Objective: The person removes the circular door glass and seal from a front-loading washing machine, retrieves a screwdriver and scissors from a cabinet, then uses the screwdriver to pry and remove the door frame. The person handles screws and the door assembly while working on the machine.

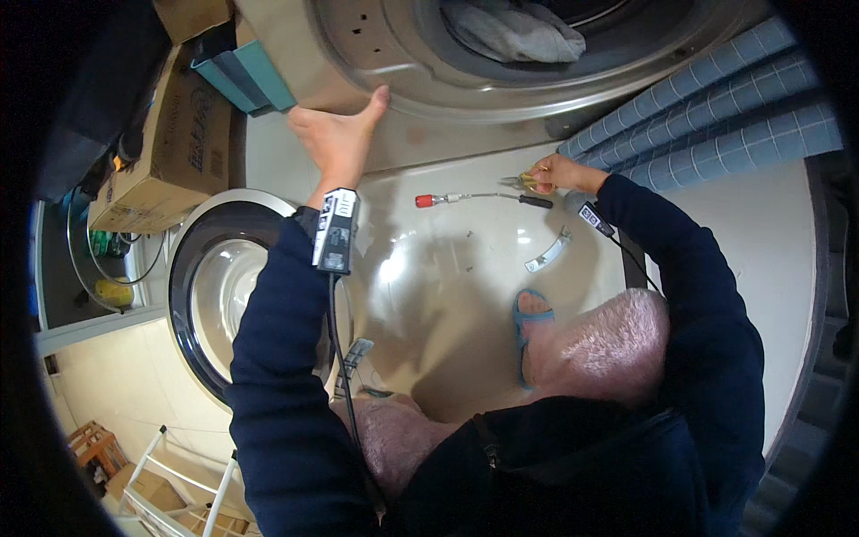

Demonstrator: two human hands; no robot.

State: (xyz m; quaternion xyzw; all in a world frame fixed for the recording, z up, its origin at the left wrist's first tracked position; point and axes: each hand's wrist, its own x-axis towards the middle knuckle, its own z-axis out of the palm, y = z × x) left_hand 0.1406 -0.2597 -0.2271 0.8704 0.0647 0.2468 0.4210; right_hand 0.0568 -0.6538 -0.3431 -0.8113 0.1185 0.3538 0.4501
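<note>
In front of me stands a washing machine with a bare metal front panel (385,54). My left hand (335,141) grips the panel's lower left edge, thumb out across the metal and fingers partly hidden round the side. My right hand (561,173) is closed round the yellow handles of pliers (516,181), their jaws pointing left. Just below the pliers lies a flexible-shaft screwdriver (483,196) with a red end and a black end. Nearer me are a curved silvery piece (548,253) and two tiny screws (470,234) on the floor.
A round washing machine door (224,286) rests at the left, close to my left forearm. Grey cloth (519,34) shows in the drum. A blue checked curtain (698,116) hangs at the right. Cardboard box (170,143), teal box (242,76) and white rack (183,488) stand left.
</note>
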